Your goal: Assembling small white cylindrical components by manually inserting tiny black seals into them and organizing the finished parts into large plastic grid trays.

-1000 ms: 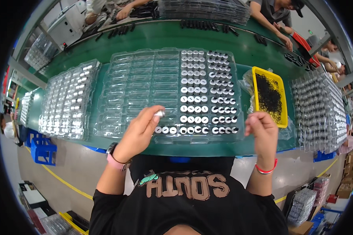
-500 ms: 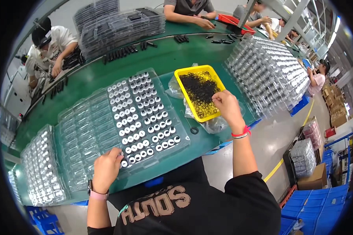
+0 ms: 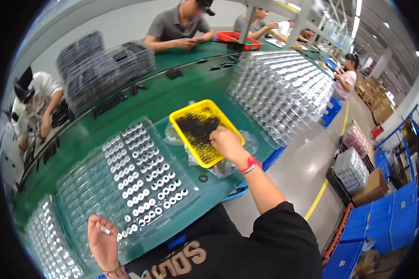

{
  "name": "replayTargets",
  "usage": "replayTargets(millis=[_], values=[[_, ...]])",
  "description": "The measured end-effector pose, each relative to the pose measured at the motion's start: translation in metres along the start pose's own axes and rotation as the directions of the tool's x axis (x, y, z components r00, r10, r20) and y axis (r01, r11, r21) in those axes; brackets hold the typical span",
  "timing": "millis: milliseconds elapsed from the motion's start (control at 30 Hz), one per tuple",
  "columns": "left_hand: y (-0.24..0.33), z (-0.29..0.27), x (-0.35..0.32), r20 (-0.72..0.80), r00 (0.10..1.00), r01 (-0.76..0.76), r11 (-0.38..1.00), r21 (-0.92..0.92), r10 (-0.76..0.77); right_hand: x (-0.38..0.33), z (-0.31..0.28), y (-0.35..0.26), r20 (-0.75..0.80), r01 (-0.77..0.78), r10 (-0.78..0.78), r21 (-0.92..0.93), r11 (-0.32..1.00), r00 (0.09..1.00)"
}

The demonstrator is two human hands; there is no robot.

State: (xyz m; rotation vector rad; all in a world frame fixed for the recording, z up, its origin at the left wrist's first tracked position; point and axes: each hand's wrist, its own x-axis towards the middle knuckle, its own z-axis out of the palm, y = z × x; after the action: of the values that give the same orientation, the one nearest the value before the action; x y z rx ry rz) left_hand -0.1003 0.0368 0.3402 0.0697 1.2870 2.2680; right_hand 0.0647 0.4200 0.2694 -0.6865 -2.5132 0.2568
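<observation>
A small white cylindrical piece [image 3: 105, 229] lies in my left hand [image 3: 103, 244], which is turned palm up above the near edge of the clear plastic tray [image 3: 86, 186]. Rows of white round caps [image 3: 142, 193], many with dark tops, fill the right part of that tray. My right hand [image 3: 228, 143] dips into a yellow bin [image 3: 237, 132] with its fingertips pinched together among thin black rings [image 3: 198, 125]. Whether a ring is between those fingertips is too small to make out.
Tall stacked clear trays [image 3: 284, 93] stand beyond the bin at the right. Another tray of white pieces [image 3: 53, 235] lies at the far left. Crumpled plastic bags [image 3: 226, 168] surround the bin. Co-workers sit across the green belt [image 3: 163, 95], and blue crates [image 3: 381, 223] stand on the floor.
My left hand has lifted off the tray's front corner, turning palm up with a white piece in it. My right hand remains at the rings. The whole view has swung to the right.
</observation>
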Motion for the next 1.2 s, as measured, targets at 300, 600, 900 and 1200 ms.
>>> replayTargets(millis=[300, 600, 900, 1200], values=[[-0.002, -0.013, -0.014, 0.1, 0.995, -0.012, 1.0, -0.028, 0.015, 0.001, -0.022, -0.011, -0.055, -0.177, 0.187, 0.15, 0.973, 0.981], [-0.003, -0.008, -0.023, 0.339, 0.94, -0.102, 0.98, 0.17, 0.039, 0.002, -0.024, -0.016, -0.084, -0.212, 0.273, 0.435, 0.875, 0.958], [-0.014, 0.002, -0.034, 0.361, 0.931, -0.14, 0.967, 0.215, 0.055, -0.003, -0.025, -0.029, -0.055, -0.268, 0.38, 0.616, 0.741, 0.923], [-0.012, 0.021, -0.034, 0.345, 0.936, -0.166, 0.776, 0.609, -0.07, -0.022, -0.035, -0.149, 0.565, -0.556, -0.034, 0.797, -0.237, 0.824]])
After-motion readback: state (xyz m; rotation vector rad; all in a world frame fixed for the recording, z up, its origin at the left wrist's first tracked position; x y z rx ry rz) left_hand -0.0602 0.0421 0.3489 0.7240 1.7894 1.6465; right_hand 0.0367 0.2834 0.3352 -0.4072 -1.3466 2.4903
